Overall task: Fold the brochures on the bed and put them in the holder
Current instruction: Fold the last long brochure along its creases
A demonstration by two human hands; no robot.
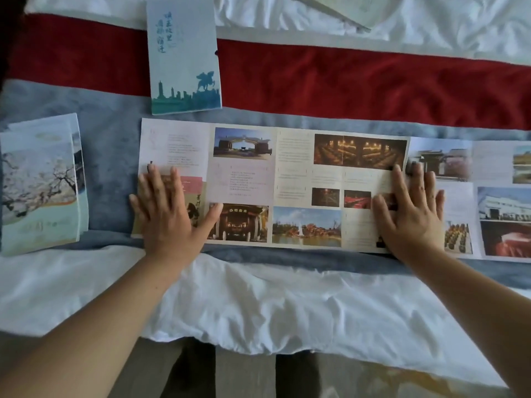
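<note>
The light was soft and even, moderately bright; its source could not be told. Faint shadows lay along the near edge of the open brochure (287, 179) and under the white sheet (258, 300) at the floor (244, 374), which was dimmer. The whole picture was slightly blurred, the brochure's small print unreadable. The red band (359, 79) bowed toward the edges, and the top left corner darkened.

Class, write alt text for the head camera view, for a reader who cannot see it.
A left hand and a right hand press flat on the two ends of a long unfolded brochure on a bed. Folded brochures lie to its left, another open brochure to its right, a pale blue sleeve beyond it.
</note>
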